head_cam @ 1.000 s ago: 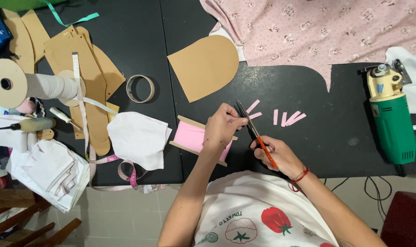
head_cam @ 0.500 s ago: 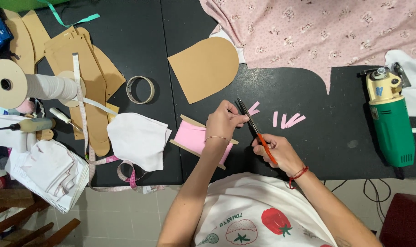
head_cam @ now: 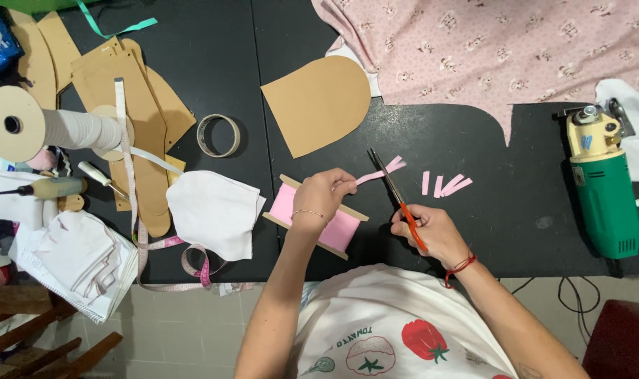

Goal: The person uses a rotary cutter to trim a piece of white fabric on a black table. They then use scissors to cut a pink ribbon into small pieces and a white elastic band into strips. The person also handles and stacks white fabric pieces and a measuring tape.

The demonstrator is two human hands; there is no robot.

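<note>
A black worktop [head_cam: 214,63] fills most of the view, with a pink patterned cloth [head_cam: 502,49] spread over its far right corner. At the right edge lies a green and yellow power cutter [head_cam: 603,186]. On the left sit stacked brown card patterns [head_cam: 133,91], a large cone of white thread [head_cam: 45,128], folded white fabric pieces [head_cam: 214,210] and a measuring tape [head_cam: 133,210]. A rounded brown card shape [head_cam: 319,105] lies near the middle, a roll of tape [head_cam: 218,135] just to its left. In front of the person rests a spool of pink ribbon [head_cam: 323,217] (wound on a flat wooden card). The left hand [head_cam: 323,196] lies over the spool, its fingers pinched closed on the loose ribbon end [head_cam: 382,170], which stretches to the right. The right hand [head_cam: 431,231] grips the orange-handled scissors [head_cam: 396,196], fingers closed round the handles, the blades slightly parted at the ribbon. Several short cut pink strips [head_cam: 446,184] lie on the worktop just right of the blades.
</note>
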